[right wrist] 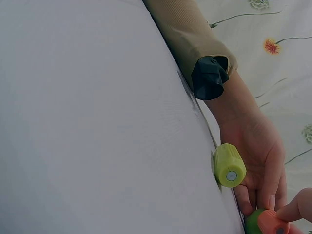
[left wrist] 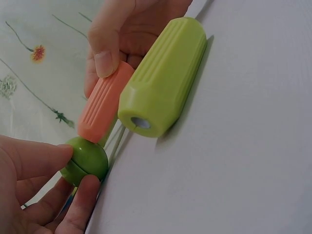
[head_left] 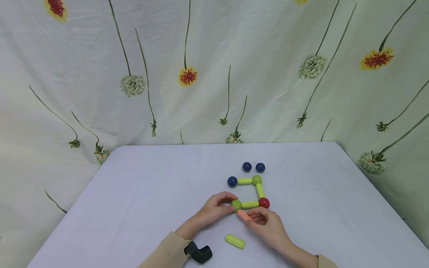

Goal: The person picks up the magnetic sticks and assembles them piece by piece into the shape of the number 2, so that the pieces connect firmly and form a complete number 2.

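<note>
My left hand [head_left: 214, 208] pinches a green ball [head_left: 236, 205] between thumb and fingers. In my right hand [head_left: 270, 227] is an orange magnetic rod [left wrist: 105, 105], held by the thumb and fingers, its far end at the green ball. From that ball a yellow-green rod [head_left: 250, 204] runs right to a red ball [head_left: 264, 203]. Another yellow-green rod [head_left: 260, 191] leads up from the red ball to a second green ball [head_left: 257, 180]. A third rod [head_left: 245, 181] joins this one to a dark blue ball [head_left: 232, 181].
Two loose dark blue balls, a left one [head_left: 247, 166] and a right one [head_left: 260, 167], lie behind the joined pieces. A loose yellow-green rod [head_left: 235, 241] lies between the forearms on the white-covered table [head_left: 134, 208]. Behind hangs a flowered cloth [head_left: 214, 44].
</note>
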A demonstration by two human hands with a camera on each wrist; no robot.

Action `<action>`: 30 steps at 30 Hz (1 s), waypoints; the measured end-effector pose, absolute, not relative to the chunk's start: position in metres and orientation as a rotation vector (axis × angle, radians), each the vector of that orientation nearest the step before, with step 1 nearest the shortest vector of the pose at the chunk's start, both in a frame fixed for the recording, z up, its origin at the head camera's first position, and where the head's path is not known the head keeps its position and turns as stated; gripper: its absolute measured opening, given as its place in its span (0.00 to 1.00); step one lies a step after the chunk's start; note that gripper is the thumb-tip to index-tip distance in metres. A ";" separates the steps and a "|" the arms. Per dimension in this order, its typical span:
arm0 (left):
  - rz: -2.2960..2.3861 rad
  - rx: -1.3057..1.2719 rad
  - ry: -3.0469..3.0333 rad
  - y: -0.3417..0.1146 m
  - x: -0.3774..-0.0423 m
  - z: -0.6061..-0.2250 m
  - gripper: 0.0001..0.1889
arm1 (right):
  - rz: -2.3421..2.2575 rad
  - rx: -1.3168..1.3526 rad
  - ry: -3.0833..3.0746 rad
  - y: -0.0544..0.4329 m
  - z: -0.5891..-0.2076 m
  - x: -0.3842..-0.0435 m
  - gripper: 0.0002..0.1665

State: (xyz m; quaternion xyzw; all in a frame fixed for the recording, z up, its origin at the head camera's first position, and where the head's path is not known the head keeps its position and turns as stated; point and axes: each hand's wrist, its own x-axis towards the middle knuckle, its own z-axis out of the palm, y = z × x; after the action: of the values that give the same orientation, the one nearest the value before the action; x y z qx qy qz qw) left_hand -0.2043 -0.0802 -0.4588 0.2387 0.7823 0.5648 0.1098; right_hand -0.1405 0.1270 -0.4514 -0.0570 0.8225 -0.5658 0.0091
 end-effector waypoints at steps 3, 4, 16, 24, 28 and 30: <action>1.660 0.709 2.298 -0.080 -0.205 -0.459 0.14 | -1.776 -0.182 2.564 0.127 -0.452 -0.140 0.12; 1.659 0.709 2.299 -0.080 -0.205 -0.459 0.14 | -1.778 -0.182 2.564 0.127 -0.452 -0.140 0.12; 1.684 0.722 2.286 -0.081 -0.204 -0.459 0.14 | -1.801 -0.178 2.556 0.127 -0.451 -0.140 0.12; 1.674 0.705 2.292 -0.080 -0.205 -0.461 0.14 | -1.795 -0.211 2.542 0.127 -0.450 -0.140 0.13; 1.677 0.702 2.291 -0.080 -0.205 -0.461 0.14 | -1.784 -0.248 2.538 0.128 -0.451 -0.140 0.14; 1.679 0.704 2.293 -0.080 -0.205 -0.460 0.14 | -1.790 -0.270 2.526 0.127 -0.452 -0.140 0.16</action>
State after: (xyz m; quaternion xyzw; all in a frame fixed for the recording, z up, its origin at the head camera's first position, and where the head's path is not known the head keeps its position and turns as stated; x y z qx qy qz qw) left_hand -0.2050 -0.0802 -0.4604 0.2390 0.7786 0.5702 0.1069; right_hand -0.1396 0.1275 -0.4519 -0.0870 0.8127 -0.5758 0.0172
